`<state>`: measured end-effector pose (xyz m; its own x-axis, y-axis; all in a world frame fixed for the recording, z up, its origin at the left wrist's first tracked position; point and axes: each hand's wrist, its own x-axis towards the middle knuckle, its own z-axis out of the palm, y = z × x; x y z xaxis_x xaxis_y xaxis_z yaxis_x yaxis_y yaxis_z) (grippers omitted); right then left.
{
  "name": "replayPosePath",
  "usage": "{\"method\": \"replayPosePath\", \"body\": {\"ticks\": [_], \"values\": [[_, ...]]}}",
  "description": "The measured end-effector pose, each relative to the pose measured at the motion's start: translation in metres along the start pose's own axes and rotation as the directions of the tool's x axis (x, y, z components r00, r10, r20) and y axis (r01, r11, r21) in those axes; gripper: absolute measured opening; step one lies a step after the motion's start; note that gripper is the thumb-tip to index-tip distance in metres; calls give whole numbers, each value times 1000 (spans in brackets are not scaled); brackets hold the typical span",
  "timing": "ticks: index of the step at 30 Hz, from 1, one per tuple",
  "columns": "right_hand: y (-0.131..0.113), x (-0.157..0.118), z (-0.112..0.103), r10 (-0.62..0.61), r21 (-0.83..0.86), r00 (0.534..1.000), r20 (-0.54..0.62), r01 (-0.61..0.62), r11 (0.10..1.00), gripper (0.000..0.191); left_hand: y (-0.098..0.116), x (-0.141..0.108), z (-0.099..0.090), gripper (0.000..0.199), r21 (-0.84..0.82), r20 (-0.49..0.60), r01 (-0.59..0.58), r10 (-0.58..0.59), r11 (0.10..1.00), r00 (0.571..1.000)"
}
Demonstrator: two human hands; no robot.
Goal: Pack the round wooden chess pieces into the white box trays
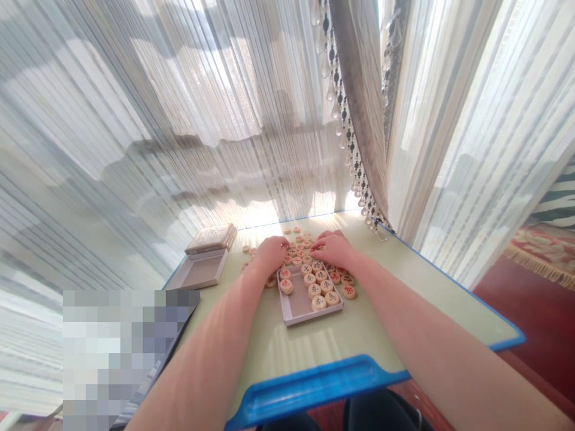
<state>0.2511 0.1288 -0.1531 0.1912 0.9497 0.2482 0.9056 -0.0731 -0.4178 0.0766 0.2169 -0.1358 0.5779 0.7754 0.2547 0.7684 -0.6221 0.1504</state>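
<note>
Many round wooden Chinese chess pieces [297, 261] with red or black characters lie loose on the small table. My left hand [271, 254] reaches in from the left, fingers curled at a piece beside the pile's far edge. From the right, my right hand [335, 247] has its thumb and fingers closed around another piece, partly hidden by the fingers. Between my forearms sits a shallow open box [299, 302]. Along its right side stand two columns of black-character pieces [320, 287]; two red-character pieces [286, 282] rest at its upper left.
A second shallow tray [200, 272], the same pale colour, lies at the left, with a closed box [209, 237] behind it. The table [431, 299] has a raised blue rim. String curtains [193, 120] with a beaded tie hang just behind it.
</note>
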Motion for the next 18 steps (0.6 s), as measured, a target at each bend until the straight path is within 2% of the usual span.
{"method": "replayPosePath", "body": {"ticks": [9, 11, 15, 18], "values": [[-2, -2, -3, -27, -21, 999, -25, 26, 999, 26, 1, 0, -3, 35, -23, 1, 4, -4, 1000, 1000], [-5, -2, -6, 5, 16, 999, -50, -5, 1000, 26, -1, 1, -2, 36, -14, 1, -9, 9, 1000, 1000], [-8, -2, -14, 152, 154, 985, -82, -138, 978, 30, -4, 4, -2, 37, -37, -32, -3, 2, 999, 999], [-13, -5, -19, 153, 223, 984, -96, -128, 966, 32, -3, 2, -7, 40, -52, -84, 5, -10, 999, 996]]}}
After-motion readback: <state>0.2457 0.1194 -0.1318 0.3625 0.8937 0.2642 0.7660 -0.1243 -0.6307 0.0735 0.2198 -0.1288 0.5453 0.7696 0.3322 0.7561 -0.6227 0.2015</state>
